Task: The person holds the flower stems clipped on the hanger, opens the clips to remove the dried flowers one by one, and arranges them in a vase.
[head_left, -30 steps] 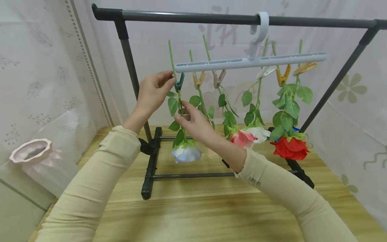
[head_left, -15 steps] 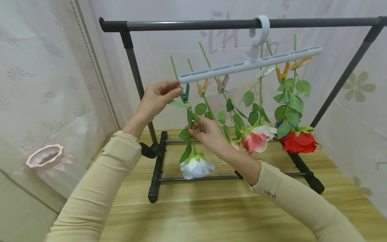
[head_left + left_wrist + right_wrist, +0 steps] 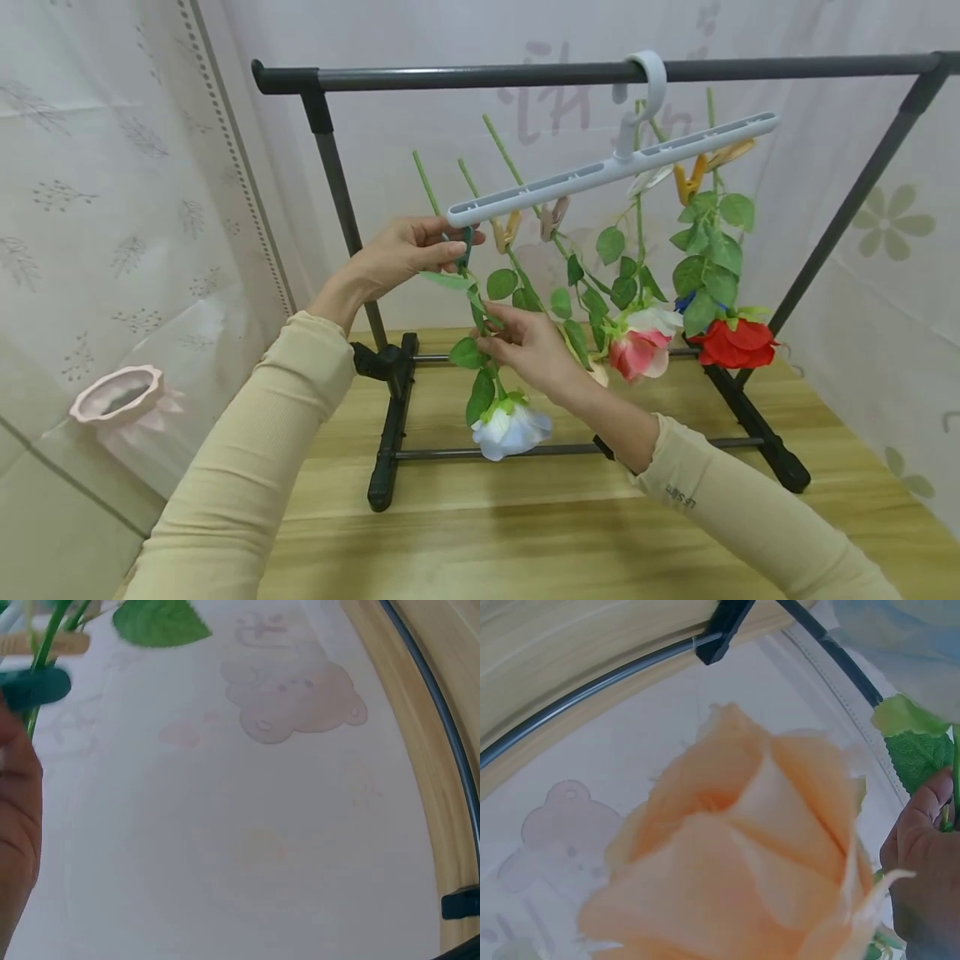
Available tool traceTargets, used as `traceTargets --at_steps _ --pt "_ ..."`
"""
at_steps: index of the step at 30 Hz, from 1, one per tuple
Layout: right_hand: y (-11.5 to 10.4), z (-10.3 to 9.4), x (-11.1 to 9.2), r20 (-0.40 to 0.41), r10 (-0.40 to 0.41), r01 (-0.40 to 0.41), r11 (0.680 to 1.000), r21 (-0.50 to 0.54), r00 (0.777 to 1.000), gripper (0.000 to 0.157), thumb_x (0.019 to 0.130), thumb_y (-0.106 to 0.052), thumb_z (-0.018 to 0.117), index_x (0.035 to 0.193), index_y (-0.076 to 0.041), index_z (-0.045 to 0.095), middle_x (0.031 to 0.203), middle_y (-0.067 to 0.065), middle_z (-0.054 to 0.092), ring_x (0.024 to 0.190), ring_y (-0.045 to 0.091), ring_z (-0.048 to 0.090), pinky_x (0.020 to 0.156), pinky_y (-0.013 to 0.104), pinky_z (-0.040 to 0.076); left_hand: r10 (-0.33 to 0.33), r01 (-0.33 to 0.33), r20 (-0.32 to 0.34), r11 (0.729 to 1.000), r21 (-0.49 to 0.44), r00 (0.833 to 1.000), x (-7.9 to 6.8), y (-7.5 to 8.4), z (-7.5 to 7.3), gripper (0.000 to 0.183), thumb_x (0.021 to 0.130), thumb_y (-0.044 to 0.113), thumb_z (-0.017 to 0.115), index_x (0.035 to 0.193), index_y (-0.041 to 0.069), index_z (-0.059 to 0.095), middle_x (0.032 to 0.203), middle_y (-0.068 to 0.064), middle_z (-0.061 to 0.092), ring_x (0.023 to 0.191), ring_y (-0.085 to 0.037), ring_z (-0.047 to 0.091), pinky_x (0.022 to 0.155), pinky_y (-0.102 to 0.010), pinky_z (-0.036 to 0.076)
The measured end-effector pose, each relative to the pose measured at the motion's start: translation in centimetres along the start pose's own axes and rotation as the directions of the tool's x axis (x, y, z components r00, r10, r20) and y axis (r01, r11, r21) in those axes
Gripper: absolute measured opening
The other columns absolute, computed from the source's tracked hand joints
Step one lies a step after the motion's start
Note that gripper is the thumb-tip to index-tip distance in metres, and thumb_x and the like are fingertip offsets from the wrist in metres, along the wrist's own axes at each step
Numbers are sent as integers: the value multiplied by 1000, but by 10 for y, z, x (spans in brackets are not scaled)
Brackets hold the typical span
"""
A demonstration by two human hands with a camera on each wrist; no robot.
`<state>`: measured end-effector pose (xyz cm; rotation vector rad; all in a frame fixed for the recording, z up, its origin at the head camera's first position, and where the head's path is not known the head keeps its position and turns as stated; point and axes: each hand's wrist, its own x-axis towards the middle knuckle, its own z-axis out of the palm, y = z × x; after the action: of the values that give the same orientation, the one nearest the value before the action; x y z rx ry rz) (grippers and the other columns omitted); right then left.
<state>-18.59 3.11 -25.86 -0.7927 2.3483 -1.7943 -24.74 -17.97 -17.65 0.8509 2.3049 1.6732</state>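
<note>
1. The hanger [image 3: 570, 182], hooked over the rack [image 3: 465, 78], tilts with its left end lower.
2. The left hand [image 3: 405, 254], at the hanger's low end: thumb and fingers pinched on the green clip [image 3: 466, 248] just beneath it.
3. The right hand [image 3: 536, 350], below the hanger's left half: thumb and fingers clamped on the pale rose [image 3: 512, 431] by its stem.
4. The pale rose hangs bloom-down under the hanger's left half.
5. The pink rose [image 3: 636, 354] hangs below the hanger's middle; the red rose [image 3: 738, 343], below its right half.
6. The vase [image 3: 123, 396] stands well left of the hanger.
</note>
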Motion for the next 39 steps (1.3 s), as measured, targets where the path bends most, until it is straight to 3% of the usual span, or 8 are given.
traceTargets --at_steps 5,13,21,29,35,39 --pt "4 -2 -2 -11 -6 6 1000 -1 1000 47 94 -4 55 139 -2 43 121 21 62 105 26 64 74 27 54 1 2 69 999 -54 998 2 -4 -7 45 96 15 54 138 5 45 132 -6 57 80 -10 57 83 -28 47" --pt "5 -2 -1 -48 -51 51 999 -7 998 29 90 -2 60 119 2 61 104 19 68 79 10 67 64 26 54 20 -20 -4 998 -65 1000 9 -7 -5 39 93 14 58 129 0 53 116 -1 66 68 -5 57 64 -20 45" --pt "5 0 0 -118 -78 66 993 -98 990 29 88 -1 63 115 6 60 104 23 67 73 18 69 62 32 56 17 -20 -50 998 -63 999 14 -4 -2 35 92 11 59 125 -1 55 106 2 70 62 -5 55 59 -19 40" --pt "7 -1 -4 -159 -208 162 952 -260 965 25 84 6 64 108 8 63 79 19 69 56 16 64 51 26 53 24 -26 -71 999 -26 997 15 -2 2 35 92 12 60 124 -1 56 102 3 70 58 -4 55 56 -19 39" --pt "8 -4 -3 -151 -153 91 931 -354 977 27 85 2 65 111 6 64 78 18 70 50 16 61 48 23 50 30 -32 -106 999 -14 994 14 0 5 31 92 12 59 121 0 59 99 4 71 58 -5 58 56 -18 41" --pt "9 -6 -8 -147 -98 35 924 -380 984 15 87 -3 65 99 5 69 84 16 71 49 15 61 44 20 44 16 -20 -126 999 -27 992 13 1 8 29 93 14 59 118 1 60 99 4 70 59 -4 58 58 -18 42"
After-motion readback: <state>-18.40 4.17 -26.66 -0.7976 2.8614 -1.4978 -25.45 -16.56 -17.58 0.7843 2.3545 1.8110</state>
